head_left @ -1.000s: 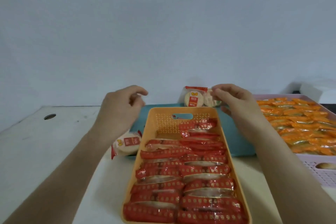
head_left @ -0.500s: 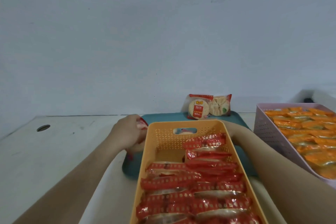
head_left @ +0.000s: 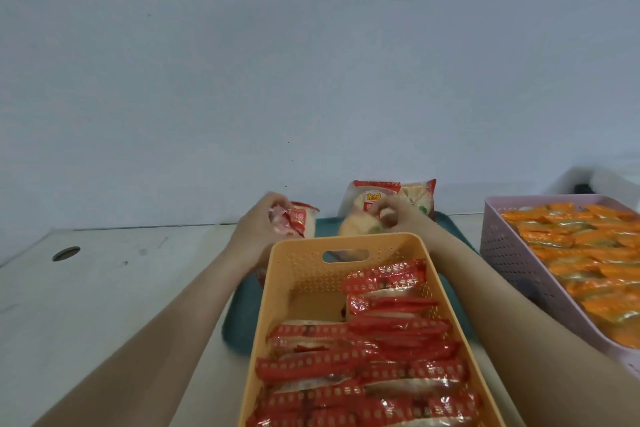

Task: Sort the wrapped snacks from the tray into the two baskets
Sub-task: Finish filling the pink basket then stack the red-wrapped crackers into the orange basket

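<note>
The pale wall (head_left: pixel 311 62) fills the far half of the scene, and the white table (head_left: pixel 104 288) runs under everything. The orange basket (head_left: pixel 277 288) sits nearest me in the middle, packed with red packets (head_left: pixel 381 364) except for a bare patch at its far left corner. To the right stands the pink basket (head_left: pixel 502 253), full of orange packets (head_left: pixel 588 253). The teal tray (head_left: pixel 242 319) lies under and beyond the orange basket, and its left edge shows between my forearm and the basket wall.

At the far side of the tray a twin pack (head_left: pixel 419 194) leans upright against the wall, partly hidden behind my right hand.

My left hand (head_left: pixel 256 232) is raised just past the orange basket's far left corner, above the tray, with its fingers curled round a red-wrapped snack (head_left: pixel 299 222) that sticks out to the right of my fingertips. My right hand (head_left: pixel 405 218) is beyond the basket's far rim, fingers bunched and pinching a pale round snack (head_left: pixel 356 229), which hangs to the left of my knuckles, just over the tray. That hand is blurred, so I cannot tell the exact grip.
</note>
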`<control>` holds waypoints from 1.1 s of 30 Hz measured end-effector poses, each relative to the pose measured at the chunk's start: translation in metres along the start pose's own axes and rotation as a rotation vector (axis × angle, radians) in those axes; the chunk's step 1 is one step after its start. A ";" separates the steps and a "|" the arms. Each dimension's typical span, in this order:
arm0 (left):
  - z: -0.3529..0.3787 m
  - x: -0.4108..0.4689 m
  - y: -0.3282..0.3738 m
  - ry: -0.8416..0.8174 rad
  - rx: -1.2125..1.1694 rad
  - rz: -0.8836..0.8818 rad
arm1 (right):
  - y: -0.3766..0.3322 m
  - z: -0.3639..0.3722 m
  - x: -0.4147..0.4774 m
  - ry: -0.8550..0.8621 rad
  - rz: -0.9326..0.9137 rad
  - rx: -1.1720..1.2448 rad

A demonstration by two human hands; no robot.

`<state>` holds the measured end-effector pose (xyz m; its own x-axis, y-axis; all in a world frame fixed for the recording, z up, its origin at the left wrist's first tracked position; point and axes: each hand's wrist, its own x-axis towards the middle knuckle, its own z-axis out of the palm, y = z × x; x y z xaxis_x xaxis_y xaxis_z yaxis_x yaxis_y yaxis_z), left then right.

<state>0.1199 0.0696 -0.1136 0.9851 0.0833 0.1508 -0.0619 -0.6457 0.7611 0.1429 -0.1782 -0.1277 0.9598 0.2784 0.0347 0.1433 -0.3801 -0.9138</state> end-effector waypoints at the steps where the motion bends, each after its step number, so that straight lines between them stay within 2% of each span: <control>1: -0.009 -0.008 0.003 0.086 -0.078 0.007 | -0.012 -0.002 -0.007 0.156 -0.044 0.035; 3: -0.028 -0.018 0.009 0.241 -0.317 0.006 | -0.040 -0.005 -0.027 0.432 -0.179 0.064; 5: -0.048 -0.031 0.016 0.353 -0.548 0.040 | -0.071 -0.012 -0.047 0.534 -0.299 0.141; 7: -0.060 -0.046 0.024 0.385 -0.678 0.058 | -0.103 -0.017 -0.073 0.543 -0.365 0.216; 9: -0.064 -0.062 0.032 0.380 -0.740 0.079 | -0.125 -0.015 -0.096 0.441 -0.377 0.318; 11: -0.066 -0.076 0.041 0.380 -0.775 0.110 | -0.132 -0.003 -0.112 0.250 -0.340 0.336; 14: -0.065 -0.087 0.052 0.353 -0.793 0.114 | -0.127 0.015 -0.117 0.062 -0.318 0.073; 18: -0.073 -0.104 0.054 0.425 -0.655 0.152 | -0.129 0.023 -0.122 0.094 -0.390 -0.252; 21: -0.084 -0.110 0.054 0.489 -0.706 0.172 | -0.129 0.031 -0.125 0.036 -0.373 -0.538; 25: -0.080 -0.115 0.066 0.424 -0.735 0.213 | -0.131 0.055 -0.127 -0.002 -0.456 -0.811; 28: -0.068 -0.121 0.072 0.335 -0.694 0.280 | -0.129 0.059 -0.122 -0.076 -0.432 -0.887; 33: -0.055 -0.122 0.073 0.257 -0.663 0.336 | -0.122 0.063 -0.126 -0.218 -0.366 -0.742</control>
<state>-0.0135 0.0543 -0.0412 0.8337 0.1891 0.5188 -0.5122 -0.0859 0.8545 -0.0107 -0.1113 -0.0461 0.7655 0.6306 0.1275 0.6288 -0.6914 -0.3558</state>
